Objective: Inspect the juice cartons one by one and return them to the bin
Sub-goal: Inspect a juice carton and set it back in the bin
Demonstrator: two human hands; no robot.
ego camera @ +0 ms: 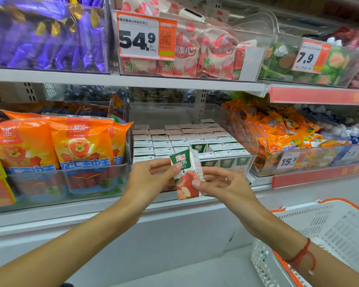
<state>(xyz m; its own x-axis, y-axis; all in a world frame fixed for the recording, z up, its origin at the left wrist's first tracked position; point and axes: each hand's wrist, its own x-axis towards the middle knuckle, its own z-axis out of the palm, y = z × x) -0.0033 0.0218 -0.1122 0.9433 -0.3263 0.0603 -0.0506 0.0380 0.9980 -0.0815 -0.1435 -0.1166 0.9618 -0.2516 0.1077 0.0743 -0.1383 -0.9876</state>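
Note:
A small juice carton (186,175), green on top with red apples printed below, is held up in front of the shelf, tilted a little. My left hand (151,179) pinches its upper left edge with thumb and fingers. My right hand (222,186) grips its right side, thumb on the front face. Behind it stands a clear plastic bin (226,119) filled with several rows of matching cartons (174,141), seen mostly from their white tops. One gap shows a carton's green face in the middle rows.
Orange sausage packs (56,146) fill the bin to the left, orange snack bags (278,131) the bin to the right. Above is a shelf with candy bins and price tags (145,36). A white and orange shopping basket (330,235) hangs on my right forearm at lower right.

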